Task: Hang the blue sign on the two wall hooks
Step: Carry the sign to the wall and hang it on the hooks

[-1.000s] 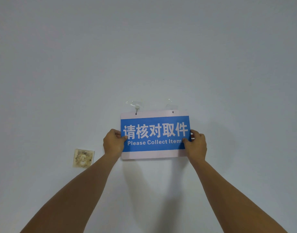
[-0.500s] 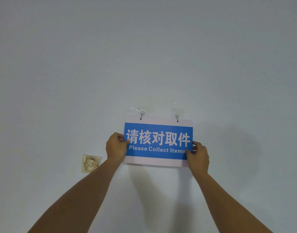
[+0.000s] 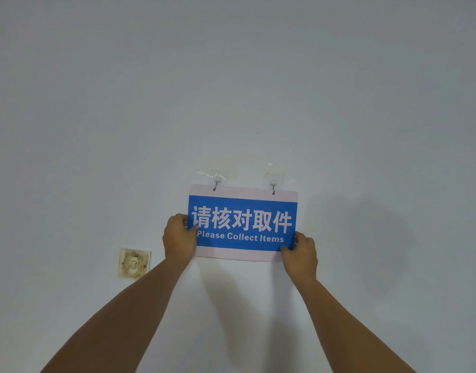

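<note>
The blue sign (image 3: 242, 224), white-edged and reading "Please Collect Items", lies flat against the pale wall. Two clear adhesive hooks are stuck above it: the left hook (image 3: 216, 181) and the right hook (image 3: 273, 184). Each hook's metal tip passes through a hole in the sign's top strip. My left hand (image 3: 179, 238) pinches the sign's left edge. My right hand (image 3: 300, 254) pinches its lower right corner. The sign tilts slightly down to the right.
A stained, yellowed wall switch plate (image 3: 134, 262) sits low to the left of my left forearm. My arms and the sign cast shadows on the bare wall (image 3: 366, 130) below and to the right.
One second ago only the left hook was through its hole and the right hole sat beside its hook. Now both hooks pass through the holes. My right hand has slid lower on the sign.
</note>
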